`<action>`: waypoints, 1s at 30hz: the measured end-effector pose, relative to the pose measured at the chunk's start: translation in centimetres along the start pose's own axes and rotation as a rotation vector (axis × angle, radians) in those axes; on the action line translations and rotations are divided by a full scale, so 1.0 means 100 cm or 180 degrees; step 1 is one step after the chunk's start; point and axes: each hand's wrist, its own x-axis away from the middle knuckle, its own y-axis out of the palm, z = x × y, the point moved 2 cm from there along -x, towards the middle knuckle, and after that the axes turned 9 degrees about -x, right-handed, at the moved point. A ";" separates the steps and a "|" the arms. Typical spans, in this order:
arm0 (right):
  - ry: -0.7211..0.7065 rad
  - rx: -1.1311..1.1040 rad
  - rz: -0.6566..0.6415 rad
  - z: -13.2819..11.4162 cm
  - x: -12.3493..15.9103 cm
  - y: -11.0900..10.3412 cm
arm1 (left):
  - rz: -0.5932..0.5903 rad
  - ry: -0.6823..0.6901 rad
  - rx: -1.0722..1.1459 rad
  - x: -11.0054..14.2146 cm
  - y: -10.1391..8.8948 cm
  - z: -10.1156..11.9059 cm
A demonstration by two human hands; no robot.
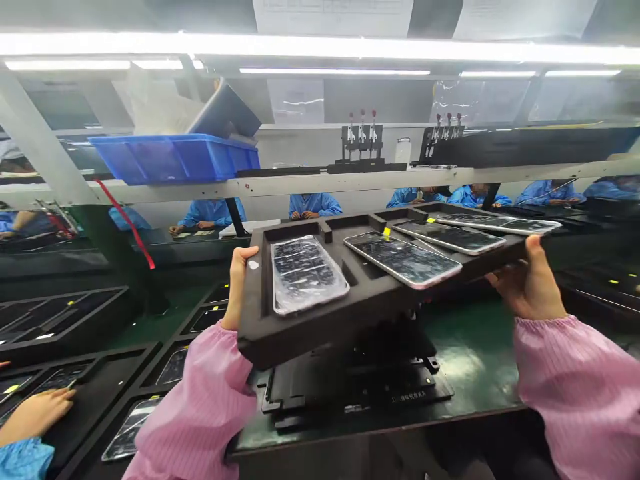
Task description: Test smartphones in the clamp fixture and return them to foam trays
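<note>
A black foam tray is held up, tilted, between my two hands. My left hand grips its left end, thumb on the top rim. My right hand wraps round the right end, fingers partly hidden underneath. In the left compartment lies a phone-like panel in clear film. Several more panels rest in the tray: a silver-edged one sticks out over the front rim, another lies behind it, and one lies near my right hand. Below the tray stands a black fixture.
The fixture sits on a green bench. At left are more black trays with panels, and a co-worker's hand reaches into one. A blue bin stands on the white shelf rail. Co-workers in blue sit beyond.
</note>
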 end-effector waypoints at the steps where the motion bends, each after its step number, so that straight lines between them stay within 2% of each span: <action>1: 0.0056 -0.0004 -0.0055 0.007 -0.011 0.005 | -0.0017 0.0012 -0.0064 -0.008 -0.004 0.002; 3: 0.0239 -0.0015 -0.0177 0.023 -0.028 0.011 | 0.0057 -0.0115 -0.0147 -0.025 -0.015 0.002; 6: 0.0586 -0.0042 -0.0396 0.050 -0.046 0.016 | 0.0412 -0.0333 -0.0242 -0.056 -0.034 -0.003; 10: 0.1080 -0.0270 -0.0655 0.070 -0.072 0.017 | 0.0813 -0.0518 -0.0442 -0.105 -0.062 -0.015; 14: 0.1555 -0.0519 -0.0390 0.083 -0.112 0.022 | 0.0936 -0.0613 -0.0660 -0.146 -0.086 -0.033; 17: 0.2002 0.0190 -0.0108 0.107 -0.144 0.027 | 0.0963 -0.0714 -0.0896 -0.167 -0.101 -0.050; 20: 0.2351 0.0858 -0.0036 0.139 -0.167 0.028 | 0.1009 -0.0788 -0.1180 -0.182 -0.112 -0.069; 24: 0.2726 0.1219 -0.0101 0.169 -0.175 0.020 | 0.1010 -0.0701 -0.1518 -0.203 -0.124 -0.091; 30: 0.3213 0.1581 -0.0501 0.175 -0.172 0.020 | 0.0975 -0.0883 -0.1841 -0.225 -0.143 -0.111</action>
